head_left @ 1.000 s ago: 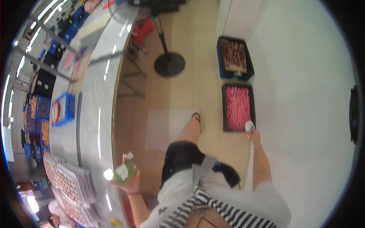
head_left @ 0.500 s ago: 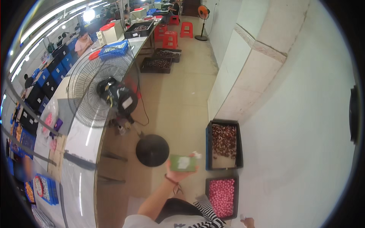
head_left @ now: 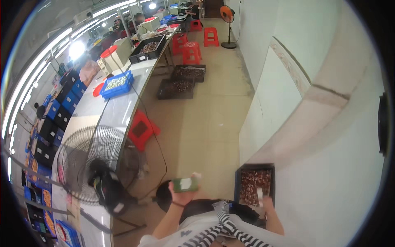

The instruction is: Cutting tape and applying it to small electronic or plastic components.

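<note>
My left hand (head_left: 181, 198) is wrapped round a small green box (head_left: 185, 185) with a white label, held up in front of my body above the aisle floor. Something whitish shows at the box's right end, too blurred to name. Lower right, my right hand (head_left: 268, 203) has its fingers closed on a small white object (head_left: 260, 195), whose kind I cannot make out. That hand is over the edge of a dark crate (head_left: 272, 177) of small brown pieces (head_left: 252, 183) standing by the wall.
A black standing fan (head_left: 108, 193) with a round base is close on my left, beside a long worktable (head_left: 142, 76). Its cable (head_left: 162, 150) trails on the floor. Red stools (head_left: 142, 129), more dark crates (head_left: 177, 89) and an orange fan (head_left: 227, 14) line the aisle. A person (head_left: 88, 72) sits beyond the table.
My view has moved forward along the aisle, and the fan and wall crates sit lower. My right hand has come up from the lower edge to the brown-piece crate. My left still holds the box.
</note>
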Available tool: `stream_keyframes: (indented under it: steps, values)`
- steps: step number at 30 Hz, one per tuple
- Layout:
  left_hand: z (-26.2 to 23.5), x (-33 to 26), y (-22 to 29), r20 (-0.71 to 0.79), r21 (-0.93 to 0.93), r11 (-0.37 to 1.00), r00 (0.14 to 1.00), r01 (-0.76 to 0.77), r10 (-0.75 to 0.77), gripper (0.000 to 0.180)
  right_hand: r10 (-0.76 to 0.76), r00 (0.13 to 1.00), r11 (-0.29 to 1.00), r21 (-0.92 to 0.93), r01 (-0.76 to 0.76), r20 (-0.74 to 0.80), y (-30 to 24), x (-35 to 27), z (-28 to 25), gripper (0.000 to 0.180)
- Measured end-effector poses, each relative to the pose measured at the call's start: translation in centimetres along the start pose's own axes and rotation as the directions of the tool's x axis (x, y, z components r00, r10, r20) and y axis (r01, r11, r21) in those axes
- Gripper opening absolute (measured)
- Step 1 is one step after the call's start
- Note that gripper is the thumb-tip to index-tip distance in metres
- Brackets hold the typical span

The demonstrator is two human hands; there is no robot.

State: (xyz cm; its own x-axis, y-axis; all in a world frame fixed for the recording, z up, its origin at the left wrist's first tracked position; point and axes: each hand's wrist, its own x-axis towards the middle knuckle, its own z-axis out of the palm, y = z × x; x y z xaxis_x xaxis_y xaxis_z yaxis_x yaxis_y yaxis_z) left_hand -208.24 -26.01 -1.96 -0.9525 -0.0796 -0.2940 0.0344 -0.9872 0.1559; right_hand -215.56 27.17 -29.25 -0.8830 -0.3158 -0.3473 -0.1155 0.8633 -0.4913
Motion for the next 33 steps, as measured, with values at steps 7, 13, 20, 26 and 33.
stream_keyframes:
  steps: [7, 13, 20, 26, 33]
  values:
    - [2.3, 17.0, 9.5, 0.014, 0.038, 0.961, 0.962, -0.275, 0.274, 0.072, -0.250, 0.960, 0.861, 0.424, 0.280, -0.126, -33.0, 42.1, -23.7, 0.039]
    - [6.3, 43.7, 15.3, -0.137, 0.553, 0.760, 0.863, -0.341, 0.486, 0.075, -0.183, 0.964, 0.900, 0.362, 0.243, -0.193, -36.8, 60.1, -28.8, 0.026]
    - [22.0, 82.8, 21.3, 0.390, 0.015, 1.000, 0.920, 0.013, -0.018, 0.080, 0.334, 0.910, 0.665, 0.745, -0.043, -0.246, -30.6, 81.7, -37.9, 0.024]
    - [32.3, 106.7, 23.6, 0.445, 0.046, 0.997, 0.895, -0.054, 0.028, 0.082, 0.474, 0.859, 0.531, 0.841, -0.104, -0.193, -31.0, 105.4, -48.9, 0.024]
    - [36.5, 124.3, 28.0, 0.359, 0.089, 0.973, 0.918, -0.213, 0.168, 0.076, 0.224, 0.975, 0.608, 0.780, -0.146, 0.008, -38.0, 134.1, -61.5, 0.024]
